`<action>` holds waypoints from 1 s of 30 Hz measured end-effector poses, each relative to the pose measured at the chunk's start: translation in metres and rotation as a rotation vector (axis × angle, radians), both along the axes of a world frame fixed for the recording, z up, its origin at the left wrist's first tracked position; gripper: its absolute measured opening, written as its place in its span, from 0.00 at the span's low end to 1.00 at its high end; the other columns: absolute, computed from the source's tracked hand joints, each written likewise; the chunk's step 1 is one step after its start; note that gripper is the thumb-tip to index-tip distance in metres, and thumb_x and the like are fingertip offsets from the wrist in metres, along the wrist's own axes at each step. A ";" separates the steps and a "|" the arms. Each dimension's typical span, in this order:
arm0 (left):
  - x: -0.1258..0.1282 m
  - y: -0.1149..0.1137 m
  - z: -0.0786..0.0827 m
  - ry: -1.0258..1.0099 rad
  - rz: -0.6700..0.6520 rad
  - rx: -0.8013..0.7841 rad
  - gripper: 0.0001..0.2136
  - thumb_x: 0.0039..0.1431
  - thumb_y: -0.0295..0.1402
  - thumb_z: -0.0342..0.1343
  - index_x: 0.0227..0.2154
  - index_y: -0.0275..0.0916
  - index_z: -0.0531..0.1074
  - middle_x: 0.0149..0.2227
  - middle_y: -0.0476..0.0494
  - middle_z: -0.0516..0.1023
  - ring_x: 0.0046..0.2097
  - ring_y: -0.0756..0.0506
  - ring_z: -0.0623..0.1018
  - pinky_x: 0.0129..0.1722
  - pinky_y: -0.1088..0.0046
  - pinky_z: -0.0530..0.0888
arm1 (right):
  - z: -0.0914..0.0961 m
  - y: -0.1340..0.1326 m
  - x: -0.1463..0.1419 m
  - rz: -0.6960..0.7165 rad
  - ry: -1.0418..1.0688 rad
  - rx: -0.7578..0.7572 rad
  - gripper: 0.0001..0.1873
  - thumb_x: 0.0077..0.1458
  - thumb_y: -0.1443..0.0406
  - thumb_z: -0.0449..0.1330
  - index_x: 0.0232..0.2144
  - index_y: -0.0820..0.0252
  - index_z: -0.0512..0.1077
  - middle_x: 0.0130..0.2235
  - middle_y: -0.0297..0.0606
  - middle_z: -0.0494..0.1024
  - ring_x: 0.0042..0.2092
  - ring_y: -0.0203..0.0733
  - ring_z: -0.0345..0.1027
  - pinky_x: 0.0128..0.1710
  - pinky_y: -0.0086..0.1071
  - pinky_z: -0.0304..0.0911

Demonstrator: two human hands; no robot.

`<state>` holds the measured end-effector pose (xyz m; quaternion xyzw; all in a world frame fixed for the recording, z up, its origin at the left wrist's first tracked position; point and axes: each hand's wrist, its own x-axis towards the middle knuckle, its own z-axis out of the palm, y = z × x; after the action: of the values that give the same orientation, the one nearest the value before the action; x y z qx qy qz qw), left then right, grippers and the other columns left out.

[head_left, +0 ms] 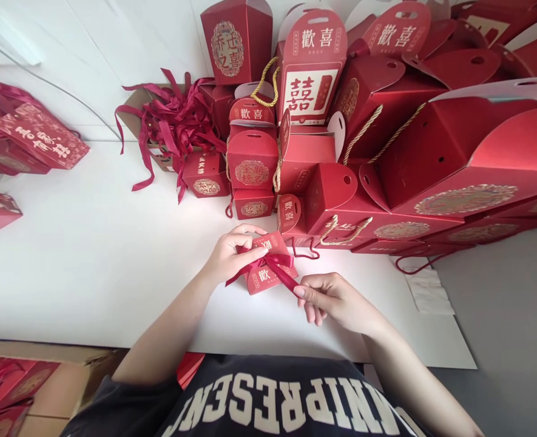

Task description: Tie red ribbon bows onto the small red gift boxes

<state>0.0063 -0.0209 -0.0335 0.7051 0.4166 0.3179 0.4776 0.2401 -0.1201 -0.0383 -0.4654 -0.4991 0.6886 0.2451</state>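
A small red gift box [268, 276] with gold characters lies on the white table [90, 261] in front of me. A dark red ribbon [275, 267] is wrapped round its middle. My left hand [232, 252] rests on the box, fingers curled, with the forefinger pressed on the ribbon where it crosses. My right hand [329, 297] is to the right of the box and pinches the ribbon's free end between thumb and forefinger, pulling it out towards the lower right.
Many red gift boxes [341, 152] of several sizes are stacked at the back and right. A heap of loose red ribbons [172, 124] lies on a cardboard piece at back left. More red bags [27, 139] sit at far left. A cardboard box [31, 388] stands below the table edge.
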 end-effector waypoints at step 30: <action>-0.002 -0.007 0.006 0.150 -0.061 0.020 0.09 0.49 0.39 0.67 0.26 0.40 0.76 0.51 0.42 0.73 0.54 0.39 0.75 0.58 0.58 0.69 | 0.030 0.052 -0.025 -0.143 -0.628 0.637 0.05 0.64 0.64 0.52 0.33 0.56 0.63 0.32 0.34 0.75 0.30 0.39 0.66 0.32 0.31 0.57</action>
<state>0.0043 -0.0280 -0.0278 0.7442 0.4262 0.2537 0.4473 0.2147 -0.0683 -0.0083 -0.5864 -0.7031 0.3073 0.2596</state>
